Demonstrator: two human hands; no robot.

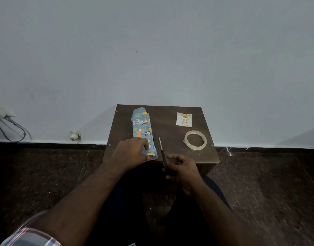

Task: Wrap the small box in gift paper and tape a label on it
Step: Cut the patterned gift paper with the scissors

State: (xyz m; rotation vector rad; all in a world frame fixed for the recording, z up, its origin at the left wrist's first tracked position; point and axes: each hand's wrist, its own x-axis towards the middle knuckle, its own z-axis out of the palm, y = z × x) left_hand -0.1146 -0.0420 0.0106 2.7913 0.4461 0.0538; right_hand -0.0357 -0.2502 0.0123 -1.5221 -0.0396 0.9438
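Note:
A long parcel in blue animal-print gift paper [142, 128] lies on the left half of a small dark wooden table [170, 125], running from the back to the front edge. My left hand [130, 152] grips its near end, thumb under the paper's flap. My right hand [182, 170] holds black-handled scissors [162, 151] just right of the parcel, blades together and pointing away from me. A white label with yellow print [184, 119] lies at the back right. A roll of clear tape [195, 140] lies flat in front of it.
The table stands against a pale wall on a dark speckled floor. At the far left, a wall socket with dark cables [9, 128] and a small white plug [75, 135] sit low on the wall. My legs are under the table's front edge.

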